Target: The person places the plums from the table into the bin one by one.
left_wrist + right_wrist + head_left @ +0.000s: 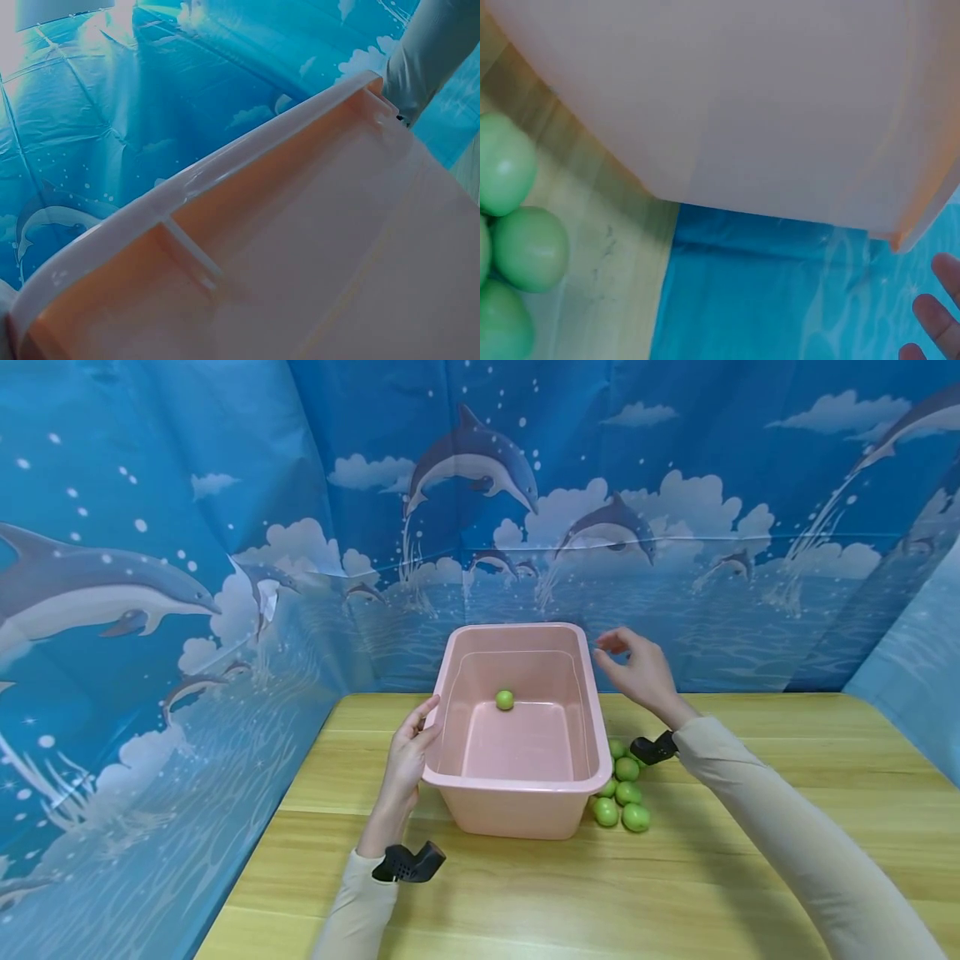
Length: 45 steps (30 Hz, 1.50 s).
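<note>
The pale wood tabletop point(540, 897) runs in front of the tub and stretches broadly to the right; a narrower strip lies on the left, ending at a slanting edge beside the hanging sheet. Two cream sleeves point(795, 847) reach in, each with a black wrist camera point(411, 862) at its cuff. The left hand point(407, 758) grips the tub's left rim between thumb and fingers.

The pink tub point(517, 787) stands upright, deep and glossy, with rounded corners and a rolled lip. Just beside its right wall, on the wood, a cluster of smooth, round green fruits point(635, 817) sits packed together, some touching. One matching fruit point(505, 700) lies inside, on the floor near the far wall.

The right hand point(641, 672) hangs beyond the cluster, near the tub's far right corner, fingers loosely bent and thumb apart, holding nothing. Behind the tabletop's back edge, a creased blue sheet point(690, 627) printed with dolphins, clouds and waves closes off the back and sides.
</note>
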### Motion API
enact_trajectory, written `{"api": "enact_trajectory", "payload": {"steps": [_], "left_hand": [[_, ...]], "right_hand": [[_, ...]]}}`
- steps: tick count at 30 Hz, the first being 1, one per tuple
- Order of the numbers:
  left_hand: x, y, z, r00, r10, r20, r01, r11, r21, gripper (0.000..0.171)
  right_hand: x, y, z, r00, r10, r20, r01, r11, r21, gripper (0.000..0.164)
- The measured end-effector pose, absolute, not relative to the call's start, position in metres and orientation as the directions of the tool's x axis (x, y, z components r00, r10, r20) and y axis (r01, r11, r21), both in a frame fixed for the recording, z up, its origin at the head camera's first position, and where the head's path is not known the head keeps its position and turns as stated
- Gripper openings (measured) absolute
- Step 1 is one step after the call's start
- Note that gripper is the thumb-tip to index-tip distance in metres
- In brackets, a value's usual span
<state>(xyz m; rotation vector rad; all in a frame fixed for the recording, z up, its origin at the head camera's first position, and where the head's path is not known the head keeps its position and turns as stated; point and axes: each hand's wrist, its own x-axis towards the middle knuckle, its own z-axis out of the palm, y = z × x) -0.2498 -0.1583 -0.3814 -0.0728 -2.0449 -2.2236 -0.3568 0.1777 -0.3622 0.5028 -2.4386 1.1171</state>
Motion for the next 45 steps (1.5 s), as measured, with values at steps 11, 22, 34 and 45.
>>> {"api": "enact_trajectory", "payload": {"steps": [11,22,34,45], "left_hand": [[-0.25,-0.158,-0.382,-0.992,-0.056,0.114,0.118,-0.078,0.99,0.043],[-0.248,-0.158,-0.381,-0.993,-0.048,0.111,0.115,-0.091,0.989,0.044],[-0.247,-0.158,-0.38,-0.992,-0.057,0.109,0.113,-0.082,0.99,0.044],[-0.248,-0.159,-0.381,-0.993,-0.048,0.107,0.111,-0.088,0.99,0.045]], "right_hand": [[-0.352,0.194,-0.39,-0.855,-0.141,0.499,-0.47,0.617,-0.632,0.032],[-0.345,0.211,-0.42,-0.879,-0.14,0.456,-0.435,0.628,-0.646,0.035],[-0.337,0.227,-0.44,-0.912,-0.16,0.377,-0.38,0.674,-0.633,0.037],[-0.327,0.238,-0.452,-0.949,-0.229,0.219,-0.316,0.705,-0.634,0.048]]}}
